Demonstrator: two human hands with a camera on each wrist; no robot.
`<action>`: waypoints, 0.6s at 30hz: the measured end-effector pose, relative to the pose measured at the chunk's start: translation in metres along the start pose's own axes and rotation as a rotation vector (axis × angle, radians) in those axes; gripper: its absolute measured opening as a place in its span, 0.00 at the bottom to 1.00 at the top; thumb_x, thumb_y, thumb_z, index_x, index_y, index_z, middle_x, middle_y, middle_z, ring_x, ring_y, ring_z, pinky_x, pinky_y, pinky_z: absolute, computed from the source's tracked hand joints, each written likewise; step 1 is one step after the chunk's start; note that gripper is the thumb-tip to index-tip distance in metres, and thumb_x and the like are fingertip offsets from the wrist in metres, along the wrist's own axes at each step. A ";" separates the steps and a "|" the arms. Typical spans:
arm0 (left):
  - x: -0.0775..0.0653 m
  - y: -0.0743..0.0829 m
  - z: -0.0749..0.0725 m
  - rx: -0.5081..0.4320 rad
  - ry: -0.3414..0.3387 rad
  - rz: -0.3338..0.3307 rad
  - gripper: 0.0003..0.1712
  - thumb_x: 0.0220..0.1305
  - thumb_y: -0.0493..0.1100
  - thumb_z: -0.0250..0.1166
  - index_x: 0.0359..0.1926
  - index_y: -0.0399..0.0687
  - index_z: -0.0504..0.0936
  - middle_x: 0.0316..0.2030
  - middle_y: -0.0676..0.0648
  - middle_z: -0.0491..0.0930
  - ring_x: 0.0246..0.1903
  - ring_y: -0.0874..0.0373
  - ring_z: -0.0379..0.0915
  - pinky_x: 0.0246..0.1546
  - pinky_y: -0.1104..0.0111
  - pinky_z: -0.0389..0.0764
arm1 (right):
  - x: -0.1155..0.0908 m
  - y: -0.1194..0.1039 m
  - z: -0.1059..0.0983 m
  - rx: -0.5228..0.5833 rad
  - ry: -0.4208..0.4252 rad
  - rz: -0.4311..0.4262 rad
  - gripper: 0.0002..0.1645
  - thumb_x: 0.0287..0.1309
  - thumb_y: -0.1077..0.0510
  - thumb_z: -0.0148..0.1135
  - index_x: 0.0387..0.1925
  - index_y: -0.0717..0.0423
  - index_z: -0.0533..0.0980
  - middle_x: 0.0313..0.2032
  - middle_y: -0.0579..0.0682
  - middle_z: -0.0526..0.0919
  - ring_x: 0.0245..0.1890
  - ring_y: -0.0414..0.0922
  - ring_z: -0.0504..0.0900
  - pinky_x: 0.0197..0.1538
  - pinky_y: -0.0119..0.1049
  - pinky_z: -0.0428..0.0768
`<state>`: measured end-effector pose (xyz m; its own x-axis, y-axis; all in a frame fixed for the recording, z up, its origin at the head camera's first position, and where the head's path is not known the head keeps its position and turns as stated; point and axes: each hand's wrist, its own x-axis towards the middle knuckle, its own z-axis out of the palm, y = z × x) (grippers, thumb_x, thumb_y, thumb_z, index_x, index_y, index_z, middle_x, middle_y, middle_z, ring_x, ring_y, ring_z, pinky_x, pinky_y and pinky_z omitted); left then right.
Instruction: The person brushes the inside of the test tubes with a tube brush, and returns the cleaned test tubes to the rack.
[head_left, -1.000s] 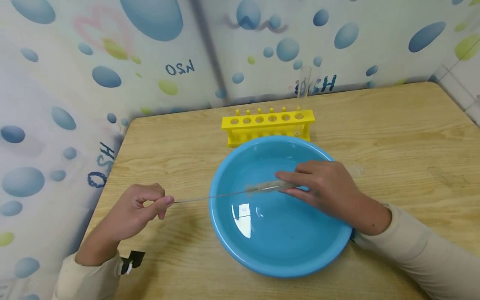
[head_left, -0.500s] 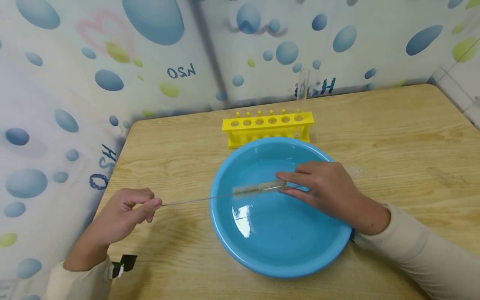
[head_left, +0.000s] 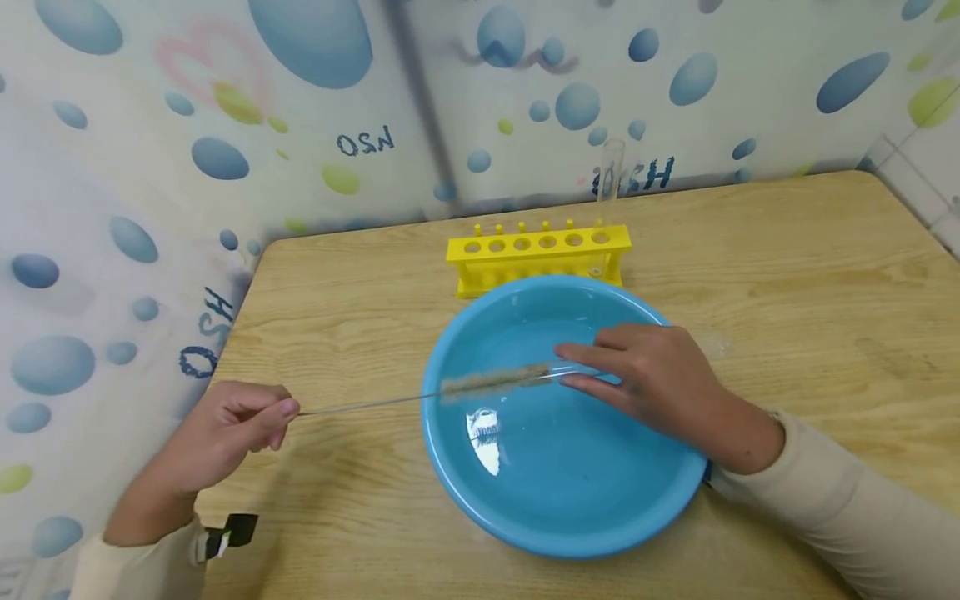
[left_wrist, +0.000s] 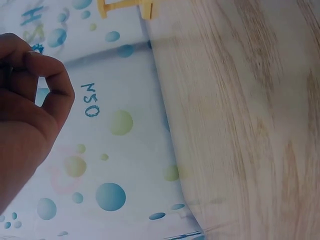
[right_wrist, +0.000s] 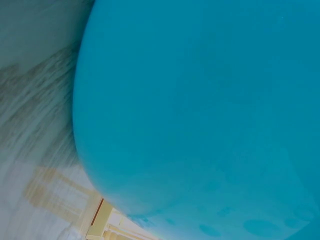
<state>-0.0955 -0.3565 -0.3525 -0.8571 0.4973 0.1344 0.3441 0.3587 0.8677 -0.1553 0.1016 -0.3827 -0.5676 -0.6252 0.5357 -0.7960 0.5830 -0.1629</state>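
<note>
Over the blue basin, my right hand holds a clear glass test tube between thumb and fingers, its mouth toward the left. Most of the bristles of a test tube brush lie outside that mouth; the tip end is still in the glass. Off to the basin's left, my left hand pinches the end of the brush's thin wire handle. In the left wrist view, the left hand shows with thumb and finger meeting, the wire not visible. The right wrist view shows no hand.
Behind the basin stands a yellow test tube rack with another clear test tube upright in its right end hole. A faint clear object lies right of the basin on the wooden table. A patterned wall borders the table.
My left hand has moved left, drawing the brush along; more bristles now show outside the test tube. The right hand and the test tube have stayed almost in place.
</note>
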 end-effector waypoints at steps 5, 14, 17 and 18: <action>-0.005 -0.005 -0.003 -0.060 0.002 0.035 0.28 0.67 0.17 0.45 0.19 0.47 0.74 0.15 0.50 0.62 0.11 0.61 0.51 0.13 0.74 0.59 | 0.001 0.000 0.000 0.001 0.003 0.003 0.27 0.41 0.49 0.81 0.48 0.47 0.86 0.24 0.45 0.85 0.23 0.39 0.81 0.25 0.31 0.79; -0.019 -0.015 -0.014 -0.190 0.086 0.173 0.27 0.68 0.16 0.39 0.20 0.42 0.70 0.15 0.50 0.59 0.14 0.62 0.53 0.16 0.70 0.57 | 0.000 -0.001 -0.001 -0.026 -0.013 0.044 0.27 0.42 0.49 0.82 0.48 0.48 0.86 0.26 0.47 0.86 0.24 0.41 0.83 0.24 0.31 0.78; -0.018 -0.015 -0.015 -0.249 0.073 0.205 0.27 0.69 0.16 0.35 0.20 0.40 0.68 0.16 0.50 0.57 0.15 0.61 0.51 0.18 0.68 0.56 | 0.000 -0.001 -0.002 -0.030 -0.013 0.054 0.27 0.42 0.49 0.82 0.48 0.48 0.86 0.26 0.48 0.86 0.24 0.42 0.84 0.25 0.33 0.80; -0.017 -0.016 -0.014 -0.272 0.063 0.212 0.27 0.69 0.16 0.34 0.21 0.39 0.68 0.16 0.49 0.56 0.15 0.61 0.50 0.18 0.68 0.55 | 0.000 -0.001 -0.001 -0.031 -0.013 0.057 0.27 0.42 0.49 0.82 0.47 0.48 0.86 0.27 0.48 0.86 0.25 0.42 0.84 0.25 0.33 0.80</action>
<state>-0.0917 -0.3819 -0.3615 -0.8027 0.4853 0.3468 0.4093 0.0252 0.9121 -0.1544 0.1018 -0.3813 -0.6149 -0.5970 0.5152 -0.7552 0.6339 -0.1669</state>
